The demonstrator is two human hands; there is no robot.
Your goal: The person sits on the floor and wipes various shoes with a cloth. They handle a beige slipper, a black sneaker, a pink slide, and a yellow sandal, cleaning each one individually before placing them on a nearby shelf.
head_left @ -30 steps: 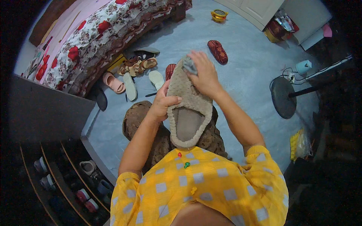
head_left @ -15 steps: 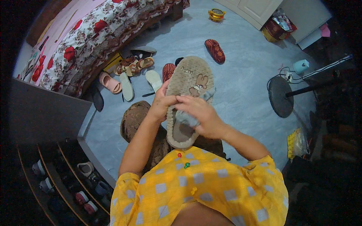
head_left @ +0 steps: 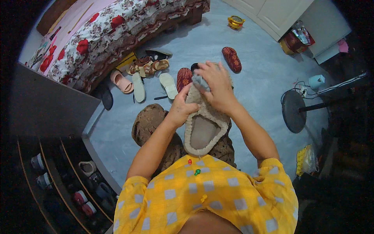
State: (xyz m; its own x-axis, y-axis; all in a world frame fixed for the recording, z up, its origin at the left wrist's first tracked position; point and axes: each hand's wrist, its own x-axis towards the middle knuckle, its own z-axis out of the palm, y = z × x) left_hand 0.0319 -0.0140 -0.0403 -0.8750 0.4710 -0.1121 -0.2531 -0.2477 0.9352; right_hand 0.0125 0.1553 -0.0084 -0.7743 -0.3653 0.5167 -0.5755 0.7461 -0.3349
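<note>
Over my lap I hold a fuzzy beige slipper (head_left: 205,130), its heel end toward me and its toe pointing away. My left hand (head_left: 182,108) is closed on the slipper's left edge, thumb on top. A crumpled grey-blue cloth (head_left: 200,82) is pressed under the fingers of my right hand (head_left: 217,86) at the slipper's toe. That hand covers most of the toe and the picture on it.
Past my knees lie red patterned slippers (head_left: 184,79), a pink slipper (head_left: 122,82), pale shoes (head_left: 168,85) and brown sandals (head_left: 154,68) beside a bed (head_left: 97,43). A shoe rack (head_left: 67,156) stands at left, a round black base (head_left: 294,112) at right.
My right hand has slid with the cloth from the slipper's opening up to its toe. The slipper's heel opening now shows. The whole view has shifted slightly.
</note>
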